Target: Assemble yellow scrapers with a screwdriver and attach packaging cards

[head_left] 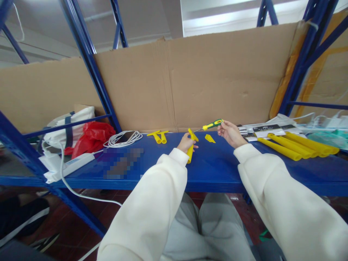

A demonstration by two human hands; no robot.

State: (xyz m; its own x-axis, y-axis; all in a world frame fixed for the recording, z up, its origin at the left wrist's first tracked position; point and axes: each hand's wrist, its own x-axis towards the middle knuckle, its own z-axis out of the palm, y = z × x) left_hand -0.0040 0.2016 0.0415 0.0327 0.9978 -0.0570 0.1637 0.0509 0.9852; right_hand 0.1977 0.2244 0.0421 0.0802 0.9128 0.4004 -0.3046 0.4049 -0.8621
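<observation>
My left hand (pixel 185 143) is closed around a yellow T-shaped plastic handle (pixel 190 155), its crosspiece pointing up and away from me. In my right hand (pixel 230 132) the fingers pinch the end of a screwdriver (pixel 212 124) with a yellow and green grip. The screwdriver's thin shaft points left, and its tip meets the crosspiece of the handle. Just below the screwdriver, a small flat yellow piece (pixel 210 138) lies on the blue shelf (pixel 217 170). Two more yellow T-shaped handles (pixel 159 137) rest side by side to the left.
Several long yellow tubes (pixel 292 148) lie at the right beside black-and-white packages (pixel 268 130). Leftward are a coiled white cable (pixel 123 138), a red plastic bag (pixel 96 136) and a white power strip (pixel 70 166). A cardboard panel (pixel 212 79) closes the back between blue posts.
</observation>
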